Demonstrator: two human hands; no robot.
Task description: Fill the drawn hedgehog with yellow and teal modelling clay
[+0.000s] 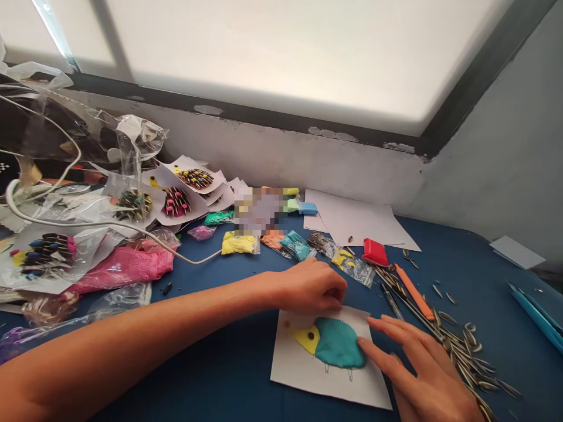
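A white sheet (299,372) lies on the blue table, bearing a flat clay animal. Its body is teal clay (338,343), its head yellow clay (307,338) with a dark round eye, and small legs are drawn below. My left hand (313,285) is over the sheet's far edge, just in front of the teal clay packet (297,245). Its fingers are curled closed, and whatever they may hold is hidden. My right hand (424,366) has its fingers spread at the sheet's right side, the index fingertip at the edge of the teal body.
Striped seeds (470,366) are strewn on the right, beside an orange-handled tool (414,292) and a red clay block (375,252). Behind are clay packets and blank sheets (365,217). Finished seed-covered clay animals (176,202), plastic bags and a white cable (114,224) occupy the left.
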